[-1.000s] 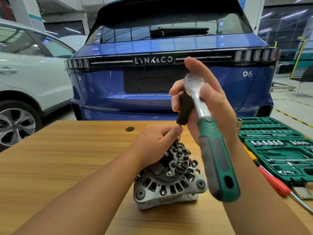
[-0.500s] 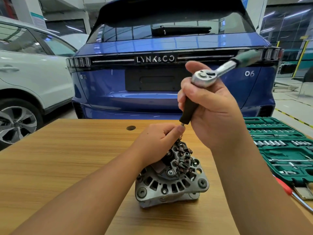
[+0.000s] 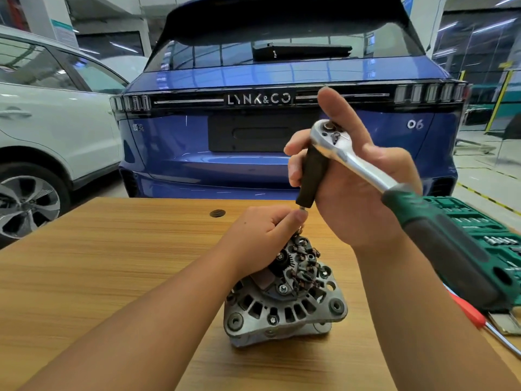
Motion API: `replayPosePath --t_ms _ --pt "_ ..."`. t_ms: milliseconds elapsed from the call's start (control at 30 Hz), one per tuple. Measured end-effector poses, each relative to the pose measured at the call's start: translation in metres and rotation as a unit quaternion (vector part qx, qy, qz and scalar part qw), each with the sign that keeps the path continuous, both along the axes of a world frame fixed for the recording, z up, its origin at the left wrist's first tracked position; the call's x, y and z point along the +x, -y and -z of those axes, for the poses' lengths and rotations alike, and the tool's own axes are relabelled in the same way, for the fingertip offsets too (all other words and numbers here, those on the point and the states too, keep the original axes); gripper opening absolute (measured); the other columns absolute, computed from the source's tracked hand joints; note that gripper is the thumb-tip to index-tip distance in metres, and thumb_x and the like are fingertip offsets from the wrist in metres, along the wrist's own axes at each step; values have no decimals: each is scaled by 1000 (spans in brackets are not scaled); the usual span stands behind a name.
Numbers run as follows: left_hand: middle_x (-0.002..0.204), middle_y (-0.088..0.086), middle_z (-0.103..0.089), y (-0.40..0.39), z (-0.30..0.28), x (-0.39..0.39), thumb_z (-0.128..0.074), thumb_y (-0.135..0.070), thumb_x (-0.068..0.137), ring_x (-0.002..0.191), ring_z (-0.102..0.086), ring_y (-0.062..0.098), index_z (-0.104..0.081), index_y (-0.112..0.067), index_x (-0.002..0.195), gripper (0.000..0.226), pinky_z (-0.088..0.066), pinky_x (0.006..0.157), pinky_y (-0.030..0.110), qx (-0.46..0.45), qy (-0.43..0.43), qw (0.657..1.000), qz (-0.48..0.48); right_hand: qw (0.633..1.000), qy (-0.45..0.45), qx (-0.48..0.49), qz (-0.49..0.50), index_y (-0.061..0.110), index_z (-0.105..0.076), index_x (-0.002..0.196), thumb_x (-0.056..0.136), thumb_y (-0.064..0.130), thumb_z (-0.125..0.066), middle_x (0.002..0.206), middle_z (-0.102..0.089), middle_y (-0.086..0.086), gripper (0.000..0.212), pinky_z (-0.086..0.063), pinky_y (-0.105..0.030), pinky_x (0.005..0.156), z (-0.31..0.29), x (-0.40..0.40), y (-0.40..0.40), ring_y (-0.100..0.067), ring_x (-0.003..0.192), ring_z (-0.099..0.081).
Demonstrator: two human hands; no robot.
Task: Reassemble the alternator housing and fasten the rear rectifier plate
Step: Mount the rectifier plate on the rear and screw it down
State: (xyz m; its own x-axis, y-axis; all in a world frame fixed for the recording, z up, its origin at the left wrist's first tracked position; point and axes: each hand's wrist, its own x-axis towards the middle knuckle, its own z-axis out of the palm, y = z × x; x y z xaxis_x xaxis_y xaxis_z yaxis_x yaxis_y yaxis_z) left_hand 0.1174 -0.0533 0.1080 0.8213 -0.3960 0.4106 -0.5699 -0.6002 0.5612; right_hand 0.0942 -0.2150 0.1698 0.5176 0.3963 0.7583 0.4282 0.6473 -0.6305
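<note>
1. The chrome ratchet wrench with the green and black handle (image 3: 366, 176) has swung again: a second ago its handle hung down toward the camera, half a second ago it pointed up and away to the right, and now it slopes down to the right, over the open green socket-set case (image 3: 485, 235).
2. I judge this back-and-forth to be ratcheting strokes, so a fastener on the rear rectifier plate is being driven, not merely located.
3. The right hand (image 3: 352, 187) is raised above the work with its fingers curled round the long black socket extension (image 3: 313, 176) just under the ratchet head; the thumb stands upright behind the head.
4. The left hand (image 3: 265, 235) rests on top of the grey cast-aluminium alternator (image 3: 284, 300), fingers curled and fingertips pinching the extension's lower tip to steady it over the fastener, which is hidden.
5. The alternator stands on the light wooden table (image 3: 112, 263) near its middle, rectifier side up, the dark rectifier plate (image 3: 301, 263) partly covered by the left hand.
6. A red-handled screwdriver (image 3: 468, 314) lies beside the case.
</note>
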Motion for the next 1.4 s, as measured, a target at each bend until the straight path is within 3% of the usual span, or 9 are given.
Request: replayPosePath --t_ms 100,200,333,400,533,767,1000,1167,1400 --pt "81 -6 -68 0 0 -1 -24 -76 90 79 -59 9 -66 -29 85 63 -47 77 32 1 -3 1000 0 1000 -5 -3 28 19 -52 136 79 46 -77 96 -65 -12 68 -45 -34 78 0 0 -1 -26 80 -54" --pt "75 -2 -63 1 1 0 -37 -59 102 71 -56 12 -62 -27 78 47 -41 67 27 -12 6 1000 3 990 -44 32 129 13 -53 130 70 49 -85 82 -64 -4 77 -49 -29 69 0 -4 -11 -20 70 -56" --pt "80 -2 -66 1 0 1 -32 -65 98 77 -59 11 -66 -22 87 55 -45 73 31 13 7 1000 0 931 -82 81 346 14 -66 102 77 34 -83 58 -54 7 36 -43 -24 52 2 -6 -24 -12 51 -47" --pt "82 -5 -68 0 0 1 -33 -64 98 81 -60 9 -67 -26 89 52 -48 77 35 19 1 1000 -6 939 -109 71 319 13 -66 101 83 25 -76 58 -52 7 24 -44 -23 55 1 -5 -18 -12 53 -47" --pt "81 -2 -67 1 -1 -1 -31 -67 94 80 -60 12 -66 -24 88 56 -48 78 41 10 -4 1000 -4 988 -66 32 136 18 -64 115 87 7 -66 72 -56 2 30 -45 -27 70 1 -5 -5 -16 68 -50" --pt "77 -1 -65 1 -2 -5 -35 -52 106 75 -58 12 -65 -22 85 47 -49 75 44 8 14 1000 0 926 110 42 358 25 -53 116 98 16 -57 68 -49 -5 20 -43 -43 50 9 -4 -28 -33 52 -46" --pt "86 7 -67 1 -5 -6 -19 -65 97 81 -59 18 -68 -13 91 71 -47 84 50 -17 -29 999 0 917 120 39 378 22 -52 113 98 15 -56 67 -47 -13 17 -42 -45 47 8 -5 -26 -34 50 -45" --pt "124 -10 -69 1 -5 -5 -9 -62 97 123 -56 5 -69 -27 124 75 -38 111 41 -57 -69 996 5 916 134 30 378 18 -52 111 97 11 -57 67 -46 -12 16 -42 -39 47 7 -7 -28 -34 49 -46" --pt "119 -9 -71 1 -5 -7 -13 -59 98 120 -60 8 -72 -25 118 71 -40 110 42 -84 -81 993 20 907 135 33 397 18 -51 110 99 8 -56 66 -46 -16 15 -41 -43 46 6 -5 -24 -34 48 -45"
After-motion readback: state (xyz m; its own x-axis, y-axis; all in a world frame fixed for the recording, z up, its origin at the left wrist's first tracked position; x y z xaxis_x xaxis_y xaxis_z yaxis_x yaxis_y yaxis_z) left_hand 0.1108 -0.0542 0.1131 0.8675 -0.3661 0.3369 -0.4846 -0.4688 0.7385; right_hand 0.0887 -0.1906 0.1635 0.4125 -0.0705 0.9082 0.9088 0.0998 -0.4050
